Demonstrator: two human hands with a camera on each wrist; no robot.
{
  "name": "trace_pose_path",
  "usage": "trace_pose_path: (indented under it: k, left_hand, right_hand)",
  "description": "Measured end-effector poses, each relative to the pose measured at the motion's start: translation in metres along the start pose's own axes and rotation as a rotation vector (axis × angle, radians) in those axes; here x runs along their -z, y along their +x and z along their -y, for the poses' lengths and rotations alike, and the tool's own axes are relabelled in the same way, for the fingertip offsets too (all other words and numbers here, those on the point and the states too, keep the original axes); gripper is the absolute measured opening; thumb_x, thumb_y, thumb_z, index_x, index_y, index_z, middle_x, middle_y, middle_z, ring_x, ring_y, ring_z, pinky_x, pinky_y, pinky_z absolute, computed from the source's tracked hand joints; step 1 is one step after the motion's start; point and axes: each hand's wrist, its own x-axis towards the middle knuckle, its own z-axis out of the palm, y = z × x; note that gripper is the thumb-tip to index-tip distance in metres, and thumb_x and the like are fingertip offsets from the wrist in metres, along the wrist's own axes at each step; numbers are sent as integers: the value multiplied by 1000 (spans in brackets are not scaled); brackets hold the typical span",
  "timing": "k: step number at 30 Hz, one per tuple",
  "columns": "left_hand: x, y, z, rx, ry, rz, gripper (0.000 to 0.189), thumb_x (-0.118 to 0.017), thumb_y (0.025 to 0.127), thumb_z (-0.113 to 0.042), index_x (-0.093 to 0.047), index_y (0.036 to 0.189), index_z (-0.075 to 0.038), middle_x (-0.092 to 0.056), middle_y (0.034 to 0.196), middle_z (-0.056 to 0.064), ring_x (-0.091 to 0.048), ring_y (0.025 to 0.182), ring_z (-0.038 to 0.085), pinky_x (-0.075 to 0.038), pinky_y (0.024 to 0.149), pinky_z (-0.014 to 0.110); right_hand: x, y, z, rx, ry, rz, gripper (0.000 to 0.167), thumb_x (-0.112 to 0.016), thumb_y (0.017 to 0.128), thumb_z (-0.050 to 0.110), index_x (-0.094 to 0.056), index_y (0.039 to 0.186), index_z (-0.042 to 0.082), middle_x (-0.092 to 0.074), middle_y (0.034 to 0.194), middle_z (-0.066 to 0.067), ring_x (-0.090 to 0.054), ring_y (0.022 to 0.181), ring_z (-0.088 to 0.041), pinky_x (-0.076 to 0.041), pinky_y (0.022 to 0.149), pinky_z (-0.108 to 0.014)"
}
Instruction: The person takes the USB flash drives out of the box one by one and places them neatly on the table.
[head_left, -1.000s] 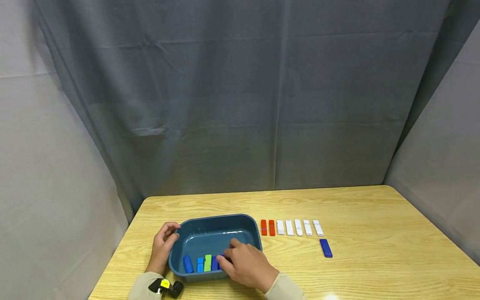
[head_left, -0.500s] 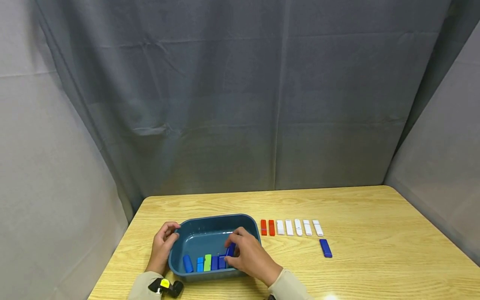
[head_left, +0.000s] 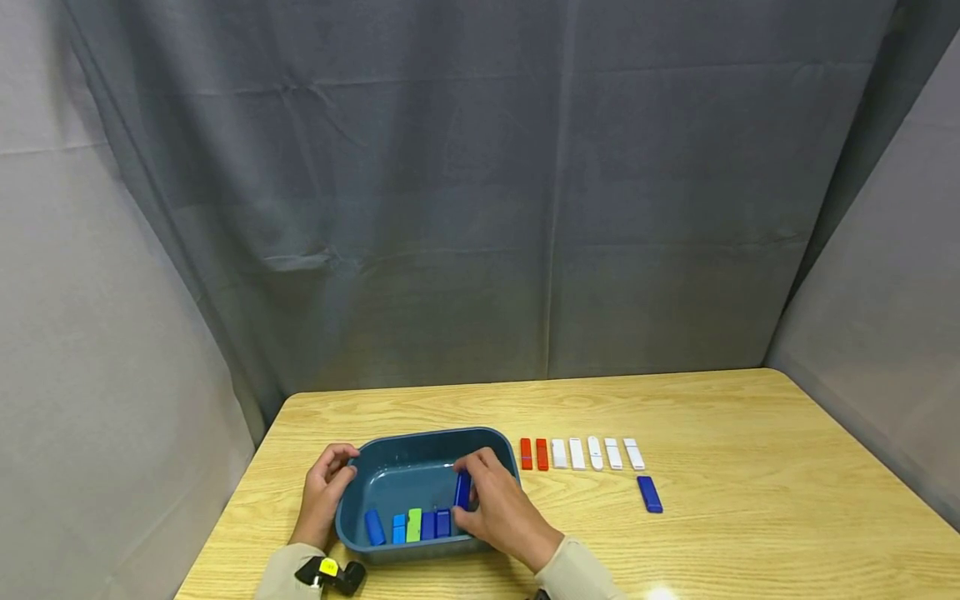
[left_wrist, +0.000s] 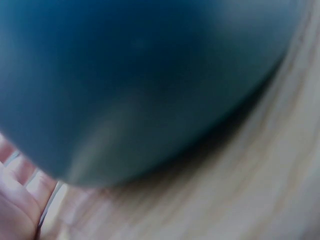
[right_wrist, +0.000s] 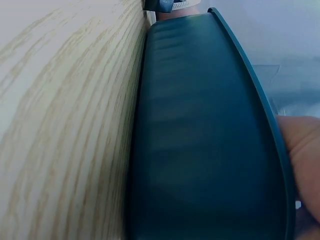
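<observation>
In the head view a dark teal plastic bin (head_left: 420, 439) stands on the wooden table. My right hand (head_left: 498, 502) reaches over its right rim and pinches a dark blue USB stick (head_left: 462, 490) between thumb and fingers. Left of that stick, along the near wall inside, lie a blue USB stick (head_left: 375, 527), a light blue one (head_left: 399, 528), a lime green one (head_left: 414, 525) and two dark blue ones. My left hand (head_left: 324, 492) rests at the bin's left rim, thumb and fingertips touching it. In the right wrist view the thumb (right_wrist: 304, 155) shows beyond the bin wall.
Right of the bin on the table (head_left: 720, 450) runs a row of red USB sticks (head_left: 534, 454) and several white ones (head_left: 596, 453). A lone blue stick (head_left: 650, 494) lies just below the row's right end. A grey curtain (head_left: 420, 208) hangs behind.
My right hand has drawn back a little from the row inside the bin, with a dark blue USB stick in its fingers, now turned straighter. The left hand stays put.
</observation>
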Motion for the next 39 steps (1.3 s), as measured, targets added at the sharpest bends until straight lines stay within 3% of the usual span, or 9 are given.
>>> trace_pose_path:
  k: [12,23,33,39]
  left_hand:
    - [2,2,2,7,17,-2,24,-53,87,7,-58,110,3,-61,113,19,-56,102,9,-43,84,18]
    - [1,2,1,28,21,-3,24,-53,87,8,-58,110,4,-61,113,18,-56,100,10,-44,84,19]
    - [2,4,0,76,30,10,25,-53,88,6,-58,112,3,-61,115,17,-55,103,10,-43,84,19]
    - [1,2,1,30,44,-3,24,-54,88,4,-58,112,0,-62,112,13,-56,103,11,-43,84,18]
  right_hand:
    - [1,0,1,33,22,-33,45,-77,71,17,-61,111,4,-53,95,-1,-57,74,-15,-46,61,-17]
    - [9,-3,2,37,37,-20,44,-78,73,21,-62,111,4,-55,98,-2,-58,75,-13,-48,64,-18]
    - [43,-14,-3,91,24,-31,41,-77,72,15,-61,110,7,-56,101,-1,-57,75,-12,-50,66,-22]
    - [70,-23,-16,116,-29,-77,43,-78,69,10,-62,109,6,-57,101,-1,-60,72,-14,-51,65,-22]
